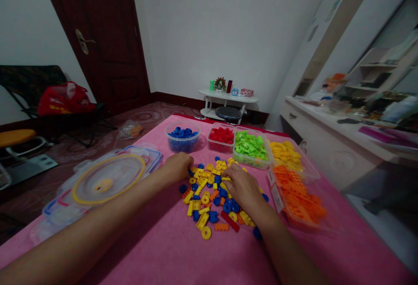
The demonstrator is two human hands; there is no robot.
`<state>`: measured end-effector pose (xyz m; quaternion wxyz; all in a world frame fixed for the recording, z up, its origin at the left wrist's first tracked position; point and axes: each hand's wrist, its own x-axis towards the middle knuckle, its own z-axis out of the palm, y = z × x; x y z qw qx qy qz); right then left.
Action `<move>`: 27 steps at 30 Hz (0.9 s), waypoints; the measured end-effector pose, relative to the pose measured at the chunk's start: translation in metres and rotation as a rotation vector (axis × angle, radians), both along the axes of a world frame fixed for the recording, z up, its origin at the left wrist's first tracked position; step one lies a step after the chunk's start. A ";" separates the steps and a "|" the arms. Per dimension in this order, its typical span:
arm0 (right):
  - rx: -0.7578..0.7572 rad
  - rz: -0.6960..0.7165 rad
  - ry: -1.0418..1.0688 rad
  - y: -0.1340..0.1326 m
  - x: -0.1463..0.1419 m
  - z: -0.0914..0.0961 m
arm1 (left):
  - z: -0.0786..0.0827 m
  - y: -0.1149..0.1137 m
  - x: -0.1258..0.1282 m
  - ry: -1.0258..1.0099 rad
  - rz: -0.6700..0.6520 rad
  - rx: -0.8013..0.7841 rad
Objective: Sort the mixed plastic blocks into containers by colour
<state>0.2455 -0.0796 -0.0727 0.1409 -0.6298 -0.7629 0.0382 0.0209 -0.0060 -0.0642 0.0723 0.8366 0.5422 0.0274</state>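
A mixed pile of toy building bricks (pixel 209 189), mostly yellow and blue with some orange and red, lies spread on the pink cloth. At its far left edge is my left hand (pixel 179 166), fingers curled down and closed by a dark blue piece; the fingertips are partly hidden. My right hand (pixel 240 183) reaches over the right side of the pile. Its thumb and fingers close around a small yellow brick (pixel 226 179). Round wheel-like pieces, such as a yellow ring (pixel 206 233), and a long red brick (pixel 230 221) lie nearer to me.
Behind the pile stand a round tub of blue bricks (pixel 183 133) and boxes of red bricks (pixel 221 135) and green bricks (pixel 250 145). Yellow bricks (pixel 286 155) and orange bricks (pixel 298 194) fill boxes at the right. Stacked clear lids (pixel 107 178) lie at the left.
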 end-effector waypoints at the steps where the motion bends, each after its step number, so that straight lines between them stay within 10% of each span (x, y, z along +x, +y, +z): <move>1: 0.001 -0.007 0.015 0.001 0.001 -0.001 | 0.000 0.000 -0.001 -0.001 0.001 -0.005; 9: 0.149 -0.074 0.643 0.010 0.002 0.001 | 0.019 -0.004 0.000 -0.380 -0.028 -0.015; 18: -0.355 -0.183 2.090 -0.001 -0.024 0.016 | 0.040 -0.022 0.059 -1.437 -0.025 -0.780; 27: -0.329 -0.315 2.179 -0.002 -0.028 0.006 | 0.005 -0.030 0.093 -1.289 -0.168 -0.385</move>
